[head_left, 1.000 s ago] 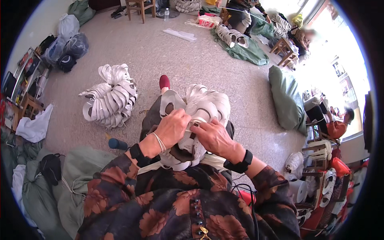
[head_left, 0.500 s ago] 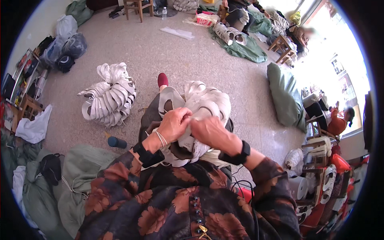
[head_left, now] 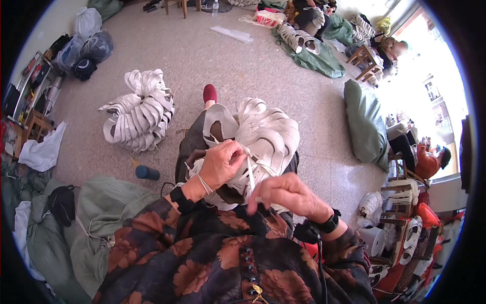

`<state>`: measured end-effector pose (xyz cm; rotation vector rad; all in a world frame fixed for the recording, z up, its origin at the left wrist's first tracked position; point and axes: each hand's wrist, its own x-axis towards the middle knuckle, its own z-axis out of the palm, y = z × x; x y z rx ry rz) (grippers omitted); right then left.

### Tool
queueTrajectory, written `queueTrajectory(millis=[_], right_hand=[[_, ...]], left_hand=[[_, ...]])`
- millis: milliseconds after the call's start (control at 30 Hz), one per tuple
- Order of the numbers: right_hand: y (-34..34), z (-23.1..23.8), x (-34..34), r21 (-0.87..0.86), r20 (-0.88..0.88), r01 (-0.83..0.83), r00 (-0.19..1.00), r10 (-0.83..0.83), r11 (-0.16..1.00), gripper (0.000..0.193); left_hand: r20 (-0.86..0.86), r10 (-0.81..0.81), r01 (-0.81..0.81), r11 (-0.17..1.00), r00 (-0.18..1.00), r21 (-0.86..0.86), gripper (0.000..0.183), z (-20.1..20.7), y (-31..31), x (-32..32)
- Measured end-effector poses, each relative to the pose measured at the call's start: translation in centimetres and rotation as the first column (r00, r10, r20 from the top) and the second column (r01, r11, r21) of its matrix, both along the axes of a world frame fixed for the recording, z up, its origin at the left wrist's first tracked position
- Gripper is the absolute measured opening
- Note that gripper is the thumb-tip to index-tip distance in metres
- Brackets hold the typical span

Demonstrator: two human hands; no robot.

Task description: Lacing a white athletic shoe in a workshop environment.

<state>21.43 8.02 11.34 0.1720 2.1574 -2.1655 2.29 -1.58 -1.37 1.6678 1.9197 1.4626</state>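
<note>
A stack of off-white shoe uppers [head_left: 268, 129] lies across my lap, with one upper nearest me under my hands. My left hand [head_left: 221, 164] is closed in a pinch on a white shoelace at the front of that upper. From there the shoelace [head_left: 250, 175] runs toward my body into the fingers of my right hand [head_left: 291, 195]. That hand is closed, a little blurred, lower and to the right. The exact grip of the left fingertips is partly hidden.
Another bundle of shoe uppers [head_left: 139, 116] sits on the floor ahead to the left. Nearby are a dark blue cylinder [head_left: 147, 172] and green sacks [head_left: 109, 213]. A long green sack [head_left: 364, 124] lies to the right. Other people sit at the far right, near wooden stools [head_left: 365, 62].
My right hand has moved away from the left, down and to the right, drawing the shoelace out between them. The left hand has stayed near the upper. The view has shifted slightly.
</note>
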Motion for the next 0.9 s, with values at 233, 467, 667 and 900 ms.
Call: queueTrajectory(millis=[233, 467, 667, 900], right_hand=[[0.2, 0.6, 1.1, -0.138, -0.03, -0.012, 1.0, 0.008, 0.99, 0.029], [3.0, -0.2, 1.1, -0.09, -0.158, 0.514, 0.838, -0.522, 0.853, 0.014], [3.8, -2.0, 0.7, -0.111, -0.149, 0.603, 0.776, -0.613, 0.79, 0.007], [0.3, -4.6, -2.6, -0.143, -0.13, 0.485, 0.855, -0.502, 0.863, 0.015]], left_hand=[[0.027, 0.008, -0.008, 1.0, 1.0, 0.001, 0.015, 0.9, -0.5, 0.4], [-0.145, -0.234, 0.24, 0.97, 0.961, 0.028, 0.024, 0.7, -4.0, 1.8], [-0.397, -0.11, 0.137, 0.99, 0.911, 0.039, 0.017, 2.2, -3.9, 2.2], [0.145, -0.102, 0.115, 0.99, 0.984, -0.085, 0.01, 7.0, -5.2, 2.5]])
